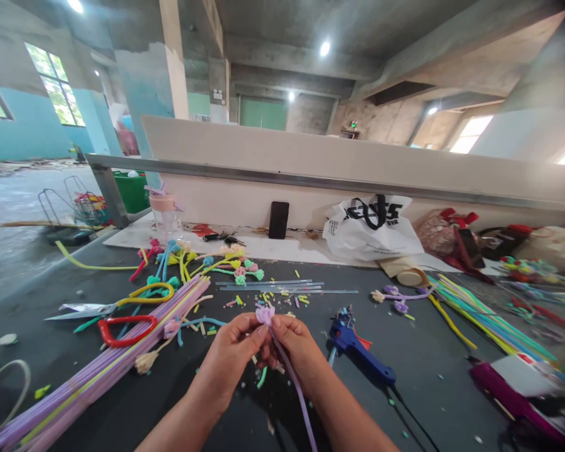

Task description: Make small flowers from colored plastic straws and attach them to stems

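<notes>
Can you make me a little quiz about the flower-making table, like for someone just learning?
1. True or false: both hands pinch the purple flower.
2. What lies nearest the right hand? A) blue glue gun B) white bag C) black phone
3. Fill in: the scissors on the table have a yellow and a ___ handle.

Key
1. True: the left hand and right hand both hold it.
2. A
3. red

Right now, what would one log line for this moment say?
left hand: pinches flower | right hand: holds its purple stem | glue gun: lying right of hands | scissors: left, on table
</notes>
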